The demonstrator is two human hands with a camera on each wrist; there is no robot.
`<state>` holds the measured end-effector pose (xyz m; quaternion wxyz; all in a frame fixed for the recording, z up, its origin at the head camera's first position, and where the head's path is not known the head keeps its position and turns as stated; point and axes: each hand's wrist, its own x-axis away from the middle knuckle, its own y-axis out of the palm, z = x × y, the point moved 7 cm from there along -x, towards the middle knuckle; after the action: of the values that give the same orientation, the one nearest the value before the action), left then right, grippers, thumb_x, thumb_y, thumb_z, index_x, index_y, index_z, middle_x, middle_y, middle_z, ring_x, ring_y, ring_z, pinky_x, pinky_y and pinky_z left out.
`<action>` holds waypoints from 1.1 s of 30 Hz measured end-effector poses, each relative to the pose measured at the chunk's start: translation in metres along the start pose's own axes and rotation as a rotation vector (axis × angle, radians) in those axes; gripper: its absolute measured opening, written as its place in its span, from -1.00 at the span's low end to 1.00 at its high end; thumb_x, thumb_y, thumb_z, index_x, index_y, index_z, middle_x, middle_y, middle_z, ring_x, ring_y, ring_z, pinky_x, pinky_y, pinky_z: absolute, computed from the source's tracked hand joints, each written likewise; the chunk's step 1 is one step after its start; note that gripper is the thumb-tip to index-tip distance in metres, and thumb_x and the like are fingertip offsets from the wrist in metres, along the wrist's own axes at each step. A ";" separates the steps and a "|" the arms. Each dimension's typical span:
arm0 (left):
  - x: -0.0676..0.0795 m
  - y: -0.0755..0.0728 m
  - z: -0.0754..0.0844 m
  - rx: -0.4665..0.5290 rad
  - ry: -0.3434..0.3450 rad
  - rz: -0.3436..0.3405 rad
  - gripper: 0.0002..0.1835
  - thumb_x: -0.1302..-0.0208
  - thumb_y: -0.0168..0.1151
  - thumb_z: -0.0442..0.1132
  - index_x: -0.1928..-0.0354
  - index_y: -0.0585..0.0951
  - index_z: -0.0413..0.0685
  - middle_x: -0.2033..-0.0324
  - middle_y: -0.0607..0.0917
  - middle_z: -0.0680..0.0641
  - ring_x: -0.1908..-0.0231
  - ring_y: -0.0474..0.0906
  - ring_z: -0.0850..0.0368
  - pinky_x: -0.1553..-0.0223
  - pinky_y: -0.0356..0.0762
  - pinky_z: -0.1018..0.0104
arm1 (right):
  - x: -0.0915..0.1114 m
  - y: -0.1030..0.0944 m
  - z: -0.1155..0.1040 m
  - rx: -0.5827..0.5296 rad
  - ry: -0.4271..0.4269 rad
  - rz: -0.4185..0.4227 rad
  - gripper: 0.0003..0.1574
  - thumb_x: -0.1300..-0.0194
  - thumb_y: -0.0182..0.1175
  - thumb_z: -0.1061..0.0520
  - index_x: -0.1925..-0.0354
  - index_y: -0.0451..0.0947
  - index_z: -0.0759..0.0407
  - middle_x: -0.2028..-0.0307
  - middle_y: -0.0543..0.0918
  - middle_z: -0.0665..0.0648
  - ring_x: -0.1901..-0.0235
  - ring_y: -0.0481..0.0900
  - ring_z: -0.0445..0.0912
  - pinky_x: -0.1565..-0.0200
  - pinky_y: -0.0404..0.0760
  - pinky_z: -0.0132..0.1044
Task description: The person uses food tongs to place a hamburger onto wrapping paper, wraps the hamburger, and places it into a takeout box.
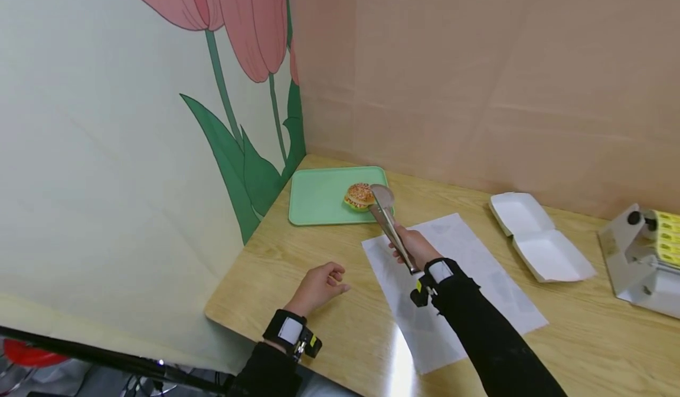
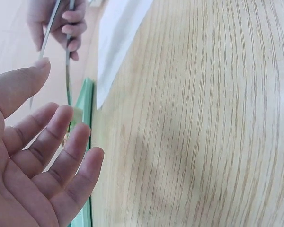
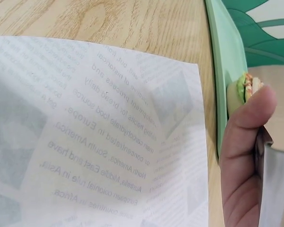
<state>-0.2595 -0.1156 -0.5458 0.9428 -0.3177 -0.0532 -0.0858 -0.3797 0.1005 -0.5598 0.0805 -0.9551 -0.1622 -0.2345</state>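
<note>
My right hand [image 1: 417, 248] grips a pair of metal tongs [image 1: 394, 235] by the handles, their broad rounded ends reaching over the right part of a light green tray [image 1: 316, 199]. On that tray lies a sesame-bun burger [image 1: 357, 197] with green lettuce at its edge. The tong ends overlap the burger's right side in the head view. My left hand [image 1: 319, 288] hovers near the table's front left, fingers loosely bent and palm bare. In the left wrist view the same hand [image 2: 47, 156] shows thumb and fingers apart.
Beneath my right forearm lies a sheet of printed paper [image 1: 425, 338], its text showing through reversed. An unfolded white takeout box [image 1: 549, 252] stands to the right, beside a grey dispenser [image 1: 627, 255] with a yellow roll. Walls border the table's left and back.
</note>
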 end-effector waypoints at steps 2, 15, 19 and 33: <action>0.001 0.001 -0.002 0.006 -0.017 -0.002 -0.63 -0.23 0.36 -0.16 -0.04 0.58 -0.12 0.23 0.63 0.04 0.23 0.55 0.16 0.18 0.54 0.23 | -0.001 0.002 0.001 -0.016 0.004 -0.001 -0.17 -0.52 -0.23 -0.24 -0.12 0.32 0.56 0.44 0.59 0.06 0.60 0.51 -0.19 0.53 0.54 -0.36; 0.003 0.000 -0.006 0.003 -0.015 0.000 -0.64 -0.23 0.37 -0.16 -0.03 0.58 -0.09 0.24 0.63 0.06 0.25 0.54 0.19 0.20 0.54 0.25 | -0.005 0.004 0.006 -0.061 -0.012 -0.007 -0.19 -0.51 -0.16 -0.24 -0.10 0.31 0.55 0.45 0.57 0.07 0.63 0.51 -0.20 0.54 0.55 -0.37; 0.002 0.000 -0.005 0.006 0.015 0.011 -0.64 -0.22 0.37 -0.16 -0.02 0.59 -0.12 0.24 0.64 0.05 0.26 0.54 0.19 0.21 0.53 0.27 | -0.006 0.004 0.001 -0.027 -0.029 0.001 -0.20 -0.51 -0.17 -0.25 -0.02 0.38 0.53 0.49 0.59 0.05 0.63 0.52 -0.20 0.55 0.54 -0.37; 0.000 -0.001 -0.006 0.003 -0.005 0.009 -0.64 -0.21 0.38 -0.16 -0.01 0.60 -0.11 0.25 0.63 0.03 0.26 0.55 0.19 0.23 0.55 0.29 | -0.009 0.004 0.000 0.003 0.006 0.002 -0.13 -0.49 -0.19 -0.29 -0.15 0.31 0.53 0.38 0.58 0.10 0.59 0.51 -0.21 0.51 0.52 -0.38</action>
<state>-0.2592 -0.1202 -0.5500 0.9435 -0.3166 -0.0542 -0.0808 -0.3858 0.0943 -0.5638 0.0826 -0.9545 -0.1611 -0.2372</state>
